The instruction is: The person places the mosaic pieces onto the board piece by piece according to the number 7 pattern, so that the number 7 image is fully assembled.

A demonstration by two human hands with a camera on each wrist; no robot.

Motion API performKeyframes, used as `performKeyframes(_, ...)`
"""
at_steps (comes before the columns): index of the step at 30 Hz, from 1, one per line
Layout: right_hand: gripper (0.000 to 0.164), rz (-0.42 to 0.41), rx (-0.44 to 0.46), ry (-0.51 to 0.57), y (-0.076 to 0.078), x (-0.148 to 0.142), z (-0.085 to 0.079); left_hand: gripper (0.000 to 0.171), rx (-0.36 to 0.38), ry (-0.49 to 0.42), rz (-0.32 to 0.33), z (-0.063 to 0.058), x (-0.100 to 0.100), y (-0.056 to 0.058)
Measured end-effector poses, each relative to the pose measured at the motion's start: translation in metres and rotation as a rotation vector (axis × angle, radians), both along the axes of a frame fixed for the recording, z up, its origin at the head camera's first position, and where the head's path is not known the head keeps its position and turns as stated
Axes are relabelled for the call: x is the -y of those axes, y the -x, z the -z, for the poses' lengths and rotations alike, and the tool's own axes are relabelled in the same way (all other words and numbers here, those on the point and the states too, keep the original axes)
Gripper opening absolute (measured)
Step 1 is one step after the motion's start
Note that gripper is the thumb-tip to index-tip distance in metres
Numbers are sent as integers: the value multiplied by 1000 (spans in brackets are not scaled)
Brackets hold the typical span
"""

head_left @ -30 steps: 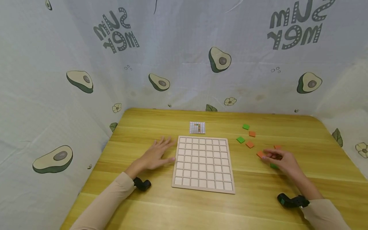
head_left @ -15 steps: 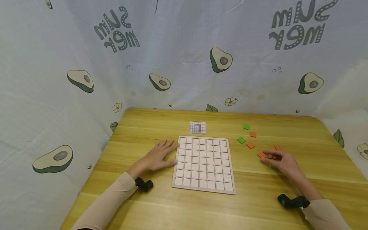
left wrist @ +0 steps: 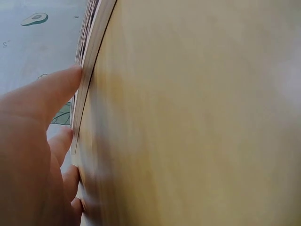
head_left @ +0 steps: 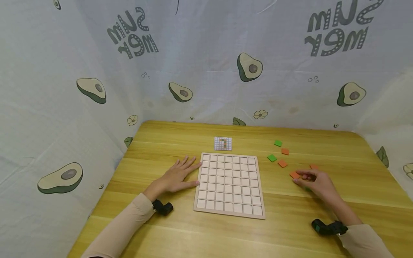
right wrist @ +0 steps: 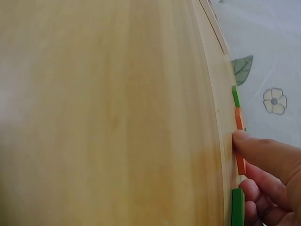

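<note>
My left hand lies spread on the table, thumb and index fingertip touching the left edge of a pale wooden grid board. The left wrist view shows the same fingertips against the board's side. To the right, my right hand pinches a flat orange square tile between thumb and index finger, the tile still on the table. The right wrist view has the thumb on this orange tile. A green tile is by the curled fingers, mostly hidden under the hand in the head view.
A small printed pattern card lies behind the board. Loose green tiles and orange tiles are scattered right of the board; another orange tile sits beyond the right hand. A patterned curtain surrounds the wooden table.
My left hand has shifted slightly right, its fingers coming against the board's left edge. My right hand has stayed at the same orange tile, thumb moving in slightly.
</note>
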State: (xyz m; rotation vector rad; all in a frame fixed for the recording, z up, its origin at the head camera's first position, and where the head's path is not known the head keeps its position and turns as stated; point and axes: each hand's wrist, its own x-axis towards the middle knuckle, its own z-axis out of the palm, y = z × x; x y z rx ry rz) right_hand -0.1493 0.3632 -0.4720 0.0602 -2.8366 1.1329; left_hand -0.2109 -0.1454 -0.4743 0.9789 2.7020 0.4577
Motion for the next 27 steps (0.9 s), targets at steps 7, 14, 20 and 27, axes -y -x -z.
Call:
performKeyframes(7, 33, -7, -32, -20, 0, 0, 2, 77, 3, 6, 0, 1, 0, 0)
performKeyframes(14, 29, -32, -61, -65, 2, 0, 3, 77, 3, 6, 1, 1, 0, 0)
performKeyframes(20, 27, -58, -68, -63, 4, -2, 4, 78, 12, 8, 0, 2, 0, 0)
performKeyframes(27, 27, -90, -53, -29, 5, -3, 2, 78, 13, 13, -7, 1, 0, 1)
